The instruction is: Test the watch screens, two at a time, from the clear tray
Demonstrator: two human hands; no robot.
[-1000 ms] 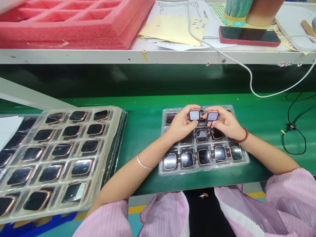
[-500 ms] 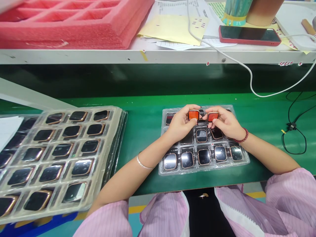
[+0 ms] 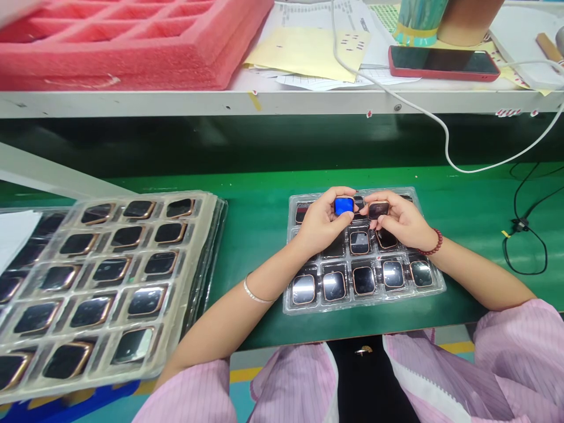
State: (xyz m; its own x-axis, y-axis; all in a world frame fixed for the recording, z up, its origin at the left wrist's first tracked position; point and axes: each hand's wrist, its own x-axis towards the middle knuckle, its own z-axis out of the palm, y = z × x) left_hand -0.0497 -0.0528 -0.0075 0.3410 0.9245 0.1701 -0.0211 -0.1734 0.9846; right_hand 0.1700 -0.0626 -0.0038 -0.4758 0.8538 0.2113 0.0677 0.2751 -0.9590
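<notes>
My left hand [image 3: 328, 218] grips a smartwatch [image 3: 343, 205] without a strap, its screen lit blue, thumb at the lower edge. In my right hand [image 3: 399, 218] is a second smartwatch [image 3: 378, 210], gold-rimmed with a dark screen. Both are held side by side, a small gap apart, over the far part of a clear plastic tray [image 3: 337, 306]. Rows of square watches lie in the tray's pockets, such as the dark watch [image 3: 363, 280] in the near row. My hands and wrists hide part of the far rows.
A stack of clear trays [image 3: 185, 329] filled with watches stands at the left on the green table [image 3: 255, 235]. Above the back runs a shelf [image 3: 308, 101] with pink foam [image 3: 211, 64], papers, and a phone [image 3: 443, 63]. A white cable [image 3: 447, 135] hangs down; a black cord [image 3: 524, 226] lies right.
The left watch's screen has gone from orange-red to blue. The right watch's screen has turned from orange-red to dark. Both hands stay in nearly the same place.
</notes>
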